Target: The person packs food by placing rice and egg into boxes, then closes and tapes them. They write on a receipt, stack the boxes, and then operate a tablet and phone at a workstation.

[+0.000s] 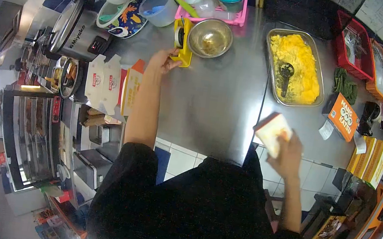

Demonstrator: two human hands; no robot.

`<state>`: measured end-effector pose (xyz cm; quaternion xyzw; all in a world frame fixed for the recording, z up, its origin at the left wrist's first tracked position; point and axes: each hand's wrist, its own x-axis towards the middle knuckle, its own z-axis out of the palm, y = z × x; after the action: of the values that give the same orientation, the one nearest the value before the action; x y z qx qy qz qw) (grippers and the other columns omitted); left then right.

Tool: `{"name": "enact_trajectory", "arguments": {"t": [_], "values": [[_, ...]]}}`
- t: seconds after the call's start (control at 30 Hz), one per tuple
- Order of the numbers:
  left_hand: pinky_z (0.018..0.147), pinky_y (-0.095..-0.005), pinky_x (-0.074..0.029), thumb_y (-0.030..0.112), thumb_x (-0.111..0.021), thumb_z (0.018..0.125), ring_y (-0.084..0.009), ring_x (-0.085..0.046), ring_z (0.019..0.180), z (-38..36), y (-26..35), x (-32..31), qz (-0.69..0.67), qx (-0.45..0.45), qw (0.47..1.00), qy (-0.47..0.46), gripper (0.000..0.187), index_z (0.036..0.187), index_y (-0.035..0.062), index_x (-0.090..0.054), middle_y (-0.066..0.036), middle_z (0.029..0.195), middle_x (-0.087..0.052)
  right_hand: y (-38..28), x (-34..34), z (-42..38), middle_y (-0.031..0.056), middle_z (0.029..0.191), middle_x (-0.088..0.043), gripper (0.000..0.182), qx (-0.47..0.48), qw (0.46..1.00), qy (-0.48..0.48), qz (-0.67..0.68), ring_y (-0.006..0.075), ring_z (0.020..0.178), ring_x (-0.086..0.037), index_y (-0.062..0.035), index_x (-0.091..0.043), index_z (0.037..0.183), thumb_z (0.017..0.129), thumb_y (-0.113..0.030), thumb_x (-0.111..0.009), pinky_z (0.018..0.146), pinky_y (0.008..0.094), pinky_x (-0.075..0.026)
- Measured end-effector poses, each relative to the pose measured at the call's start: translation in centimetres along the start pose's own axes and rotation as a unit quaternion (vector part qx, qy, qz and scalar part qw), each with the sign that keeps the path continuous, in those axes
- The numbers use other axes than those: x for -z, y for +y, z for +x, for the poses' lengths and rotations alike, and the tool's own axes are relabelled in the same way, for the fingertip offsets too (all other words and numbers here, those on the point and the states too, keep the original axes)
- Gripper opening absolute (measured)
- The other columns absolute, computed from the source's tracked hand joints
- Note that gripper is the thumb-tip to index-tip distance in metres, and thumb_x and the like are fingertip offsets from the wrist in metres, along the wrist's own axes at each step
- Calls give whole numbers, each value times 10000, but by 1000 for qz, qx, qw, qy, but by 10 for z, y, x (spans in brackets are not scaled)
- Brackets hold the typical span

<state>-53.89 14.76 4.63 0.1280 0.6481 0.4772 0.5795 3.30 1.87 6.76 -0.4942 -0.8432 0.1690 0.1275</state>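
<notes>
My left hand (164, 61) has its fingers closed at the near edge of a yellow kitchen scale (186, 59) with a round dial. A steel bowl (211, 38) overlaps the scale, with a little residue in its bottom. My right hand (288, 155) grips a white paper food box (272, 132) with a reddish-brown edge and orange marks, blurred by motion, over the counter's front edge. Beyond it lies a metal tray (322, 84) of yellow food (302, 61), and a black spoon (285, 76) rests in the food.
On the left stand white food boxes (102, 83) and a Miyako cooker (79, 30). A pink basket (238, 16) with containers is at the back. An orange Mang Katsu box (341, 116), a dark green cloth (345, 85) and a red basket (355, 67) sit to the right on the steel counter (213, 103).
</notes>
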Motion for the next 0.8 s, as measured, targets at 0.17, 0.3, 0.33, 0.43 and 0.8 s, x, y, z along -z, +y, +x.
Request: {"name": "enact_trajectory", "arguments": {"t": [0.17,0.3,0.33,0.43,0.8], "values": [[659,-359,-610,132,-565,939,-261,-662,865,-46,-53,-18,-229,-175,957,38,122,940,22,-621,-100,971,-638,-82,-29,40,227,1477,-336,748,35,996,-62,46,422,1335,-368,-151,-601,1219,544,-310,-881,1081,537,-328],[583,-373,-495,177,-618,897,-298,-678,623,-39,-84,-7,435,-351,786,265,197,839,8,-701,-190,654,-666,-119,-52,90,218,1522,-294,769,40,997,-65,-20,406,1384,-319,-186,-570,1318,628,-405,-832,1117,572,-271],[583,-373,-495,177,-618,897,-298,-678,623,-47,-89,-7,432,-342,792,264,197,839,8,-701,-190,654,-666,-124,-56,97,211,1533,-288,782,40,997,-53,-46,402,1386,-317,-192,-563,1330,629,-415,-829,1112,580,-269],[579,-393,-483,178,-617,893,-282,-678,650,-80,-91,-33,392,-328,842,172,205,914,-2,-712,-229,728,-665,-129,-54,110,197,1549,-279,785,30,994,-99,-28,392,1378,-326,-200,-548,1346,644,-426,-819,1097,574,-278],[569,-295,-436,384,-651,935,-105,-535,608,-193,-190,-122,268,-94,957,-68,414,786,2,-714,-30,631,-589,-124,-65,110,221,1537,-286,703,46,997,-49,-31,397,1352,-353,-193,-541,1306,670,-378,-773,1075,566,-290]]}}
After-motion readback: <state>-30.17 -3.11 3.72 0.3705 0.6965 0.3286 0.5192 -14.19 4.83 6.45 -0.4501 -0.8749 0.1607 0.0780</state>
